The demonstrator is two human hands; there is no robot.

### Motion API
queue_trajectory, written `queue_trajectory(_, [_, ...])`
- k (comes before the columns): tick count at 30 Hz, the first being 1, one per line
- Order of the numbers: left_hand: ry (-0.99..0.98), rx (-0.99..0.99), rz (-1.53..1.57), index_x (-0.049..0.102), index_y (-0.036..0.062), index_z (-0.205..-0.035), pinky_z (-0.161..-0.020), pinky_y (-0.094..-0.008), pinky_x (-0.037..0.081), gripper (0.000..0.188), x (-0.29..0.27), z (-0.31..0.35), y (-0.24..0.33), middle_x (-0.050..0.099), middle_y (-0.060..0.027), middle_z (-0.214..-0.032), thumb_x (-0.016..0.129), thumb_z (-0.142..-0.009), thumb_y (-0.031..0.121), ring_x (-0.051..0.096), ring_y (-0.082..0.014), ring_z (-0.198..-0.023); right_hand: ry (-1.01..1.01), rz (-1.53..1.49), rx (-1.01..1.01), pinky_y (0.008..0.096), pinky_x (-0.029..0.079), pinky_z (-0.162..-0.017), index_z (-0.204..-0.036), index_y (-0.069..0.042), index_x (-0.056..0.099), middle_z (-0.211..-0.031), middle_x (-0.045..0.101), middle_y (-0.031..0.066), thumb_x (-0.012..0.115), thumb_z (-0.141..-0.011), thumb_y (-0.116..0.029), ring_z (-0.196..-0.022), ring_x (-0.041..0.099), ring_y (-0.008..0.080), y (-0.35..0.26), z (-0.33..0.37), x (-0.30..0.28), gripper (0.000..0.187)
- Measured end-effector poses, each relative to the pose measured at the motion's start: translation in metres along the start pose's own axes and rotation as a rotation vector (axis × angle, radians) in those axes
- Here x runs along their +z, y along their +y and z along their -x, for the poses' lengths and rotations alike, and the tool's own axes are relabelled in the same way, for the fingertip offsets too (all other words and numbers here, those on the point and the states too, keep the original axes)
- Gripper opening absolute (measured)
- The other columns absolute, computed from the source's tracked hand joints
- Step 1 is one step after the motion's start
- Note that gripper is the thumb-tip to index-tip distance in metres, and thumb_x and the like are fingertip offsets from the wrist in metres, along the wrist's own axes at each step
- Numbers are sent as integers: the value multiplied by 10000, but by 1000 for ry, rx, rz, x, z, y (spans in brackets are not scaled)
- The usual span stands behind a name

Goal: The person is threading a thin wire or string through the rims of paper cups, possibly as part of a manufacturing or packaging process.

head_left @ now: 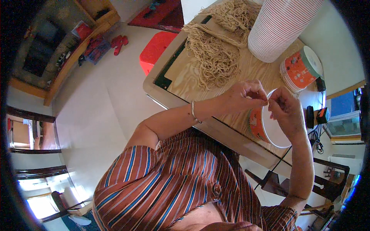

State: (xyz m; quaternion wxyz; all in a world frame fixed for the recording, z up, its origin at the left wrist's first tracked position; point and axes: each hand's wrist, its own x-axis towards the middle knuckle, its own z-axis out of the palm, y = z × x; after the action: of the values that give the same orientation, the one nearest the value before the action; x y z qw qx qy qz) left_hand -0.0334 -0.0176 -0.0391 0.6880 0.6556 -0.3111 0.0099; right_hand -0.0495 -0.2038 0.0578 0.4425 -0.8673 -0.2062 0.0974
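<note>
My left hand (250,94), with a silver bangle at its wrist, is closed in a pinch above the rim of an orange-printed paper bucket (257,124) with a white inside. Right beside it, my right hand (286,112) is pinched too, its thumb and fingertips almost meeting those of the left. Whatever lies between the fingertips is too small to make out. The bucket's open mouth is tilted up toward me, and my right hand covers part of it. Beyond my left hand lies a loose heap of tan twine (219,57) on the wooden tabletop (181,82).
More twine (233,17) lies at the far edge. A tall leaning stack of white paper buckets (279,29) and a shorter orange-printed stack (298,69) stand at the right. Black cables (318,138) hang there. A red plastic stool (156,50) stands by the table's left side.
</note>
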Motion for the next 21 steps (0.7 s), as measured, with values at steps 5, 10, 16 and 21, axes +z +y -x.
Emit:
queue_trajectory(5, [-40,-46,196,647,37,-863,-771,-247,480,82,0,-2,3,564,-15,-858,705,-830,85,587,-99,-828,40,-78,34,227,402,-495,-958,-56,516,-695,529,1,554,-910,-64,-559,482,69,-2,1,0,62])
queue_trajectory(10, [-94,58,98,649,35,-842,-752,-238,471,78,-6,-4,-3,572,-9,-840,709,-828,84,585,-99,-823,133,-283,95,210,365,-483,-1037,-89,498,-711,499,-18,525,-937,-100,-564,428,54,-10,4,8,104])
queue_trajectory(16, [-169,135,91,640,35,-853,-737,-237,466,89,-11,-8,-14,593,-13,-856,708,-826,85,577,-94,-823,195,-411,-11,199,360,-498,-1069,-93,508,-755,511,-29,533,-936,-93,-604,433,44,-14,7,4,135])
queue_trajectory(21, [-161,55,122,597,48,-896,-754,-262,472,112,-6,1,-4,585,-23,-842,672,-871,127,575,-111,-844,143,-173,-19,210,390,-550,-1060,-49,532,-807,539,-22,535,-930,-41,-651,460,47,-15,2,-5,130])
